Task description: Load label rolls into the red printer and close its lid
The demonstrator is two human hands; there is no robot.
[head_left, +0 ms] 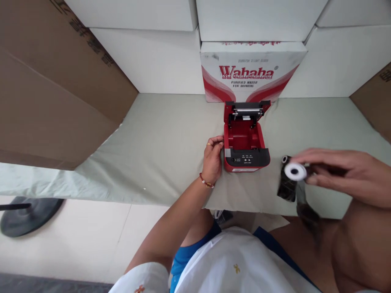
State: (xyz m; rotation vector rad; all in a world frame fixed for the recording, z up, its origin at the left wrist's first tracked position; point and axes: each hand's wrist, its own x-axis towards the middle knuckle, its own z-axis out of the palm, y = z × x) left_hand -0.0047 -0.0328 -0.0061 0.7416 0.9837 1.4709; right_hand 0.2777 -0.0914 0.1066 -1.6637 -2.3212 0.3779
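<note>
A small red receipt printer (246, 142) stands on the pale green table cover (165, 142) with its lid swung open and its paper bay showing nothing inside. My left hand (213, 158) rests against the printer's left side, fingers curled on its edge. My right hand (339, 173) is raised close to the camera and pinches a small white paper roll (295, 171) between fingertips. Below the roll lies a black power adapter (287, 185) near the table's front edge, with a cable trailing down.
A Wahaha water carton (250, 71) stands right behind the printer among white boxes (152, 57). Brown cardboard (51, 81) leans at the left, and more at the far right. A black round stand base (27, 215) sits on the floor at left.
</note>
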